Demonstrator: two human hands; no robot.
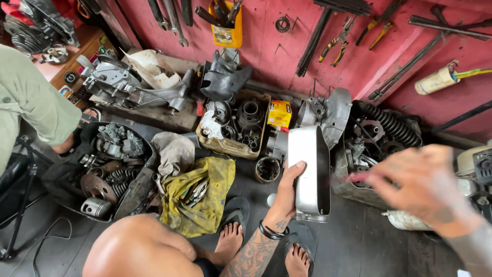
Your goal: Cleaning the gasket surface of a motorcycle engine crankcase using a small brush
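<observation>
Head view shows the left hand (288,185) clasping a silver metal engine cover (308,172) by its lower left edge, thumb pressed against the flat side, so the cover stands upright above the fingers with its hollow side facing right. The tattooed forearm rises from below, a black band at the wrist. The right hand (417,187) hangs blurred just right of the cover, fingers spread loose and holding nothing, over a tub of parts (376,141).
</observation>
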